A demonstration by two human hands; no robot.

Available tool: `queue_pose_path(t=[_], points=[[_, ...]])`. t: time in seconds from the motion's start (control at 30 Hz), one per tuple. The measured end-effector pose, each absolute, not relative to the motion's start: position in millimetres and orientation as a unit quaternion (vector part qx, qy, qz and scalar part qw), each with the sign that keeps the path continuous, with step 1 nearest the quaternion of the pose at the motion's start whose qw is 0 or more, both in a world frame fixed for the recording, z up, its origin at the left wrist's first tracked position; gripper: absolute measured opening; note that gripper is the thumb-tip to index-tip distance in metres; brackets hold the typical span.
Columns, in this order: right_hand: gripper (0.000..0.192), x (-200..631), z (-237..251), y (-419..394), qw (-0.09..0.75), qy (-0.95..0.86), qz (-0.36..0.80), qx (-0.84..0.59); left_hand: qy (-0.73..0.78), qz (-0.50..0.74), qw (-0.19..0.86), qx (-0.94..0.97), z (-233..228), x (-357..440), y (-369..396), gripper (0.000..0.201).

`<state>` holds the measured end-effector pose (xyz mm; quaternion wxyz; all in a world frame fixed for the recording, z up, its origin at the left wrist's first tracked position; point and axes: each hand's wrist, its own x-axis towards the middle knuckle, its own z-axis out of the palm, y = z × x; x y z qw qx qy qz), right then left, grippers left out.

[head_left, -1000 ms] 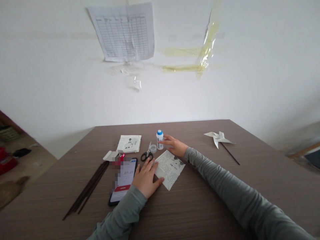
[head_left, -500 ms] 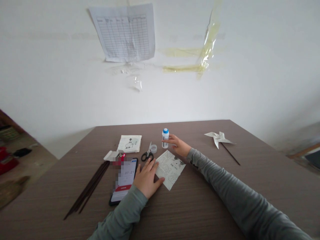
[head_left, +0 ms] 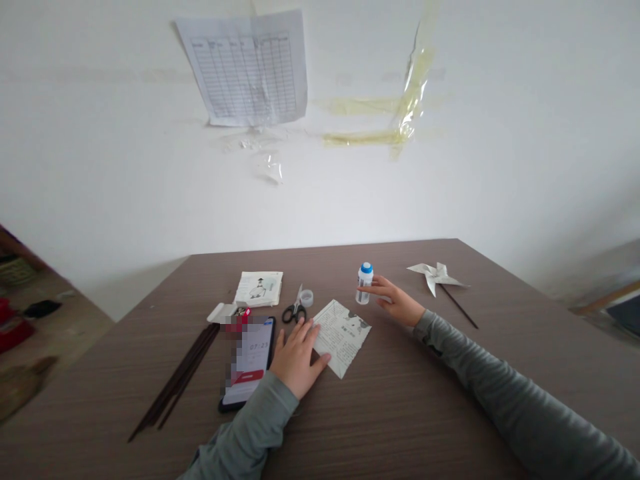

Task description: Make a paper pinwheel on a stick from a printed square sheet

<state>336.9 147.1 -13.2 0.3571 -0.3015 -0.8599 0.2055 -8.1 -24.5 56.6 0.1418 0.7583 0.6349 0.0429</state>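
Observation:
My left hand (head_left: 297,360) lies flat with its fingers spread, over the left edge of a printed square of paper (head_left: 343,337). The sheet is turned like a diamond and shows fold lines near its lower corner. Beyond the sheet on the right, my right hand (head_left: 397,301) has its fingers round a small white glue bottle with a blue cap (head_left: 365,283). The bottle stands nearly upright; whether its base touches the table I cannot tell. Black-handled scissors (head_left: 295,312) and a roll of clear tape (head_left: 307,298) lie just past my left fingertips.
A phone (head_left: 247,363) lies left of my left hand. Beside it are several dark thin sticks (head_left: 177,377) and an opened small red box (head_left: 239,320). A stack of printed paper squares (head_left: 259,288) lies behind. A paper pinwheel (head_left: 436,275) on a stick lies at the right.
My right hand has moved to the right and slightly nearer, carrying the glue bottle away from behind the paper square. My left hand has stayed almost in place.

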Motion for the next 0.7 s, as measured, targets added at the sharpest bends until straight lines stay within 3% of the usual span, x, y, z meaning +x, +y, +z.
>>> queue_pose_path(t=[0.33,0.7], points=[[0.078,340.2,-19.4,129.3,0.355,-0.863,0.187,-0.308,0.635,0.061,0.131,0.759,47.8,-8.2,-22.8,0.062],[0.078,336.8,-25.4,124.4,0.381,-0.848,0.053,-0.364,0.618,0.104,0.109,0.772,31.1,-14.7,-15.4,0.049]])
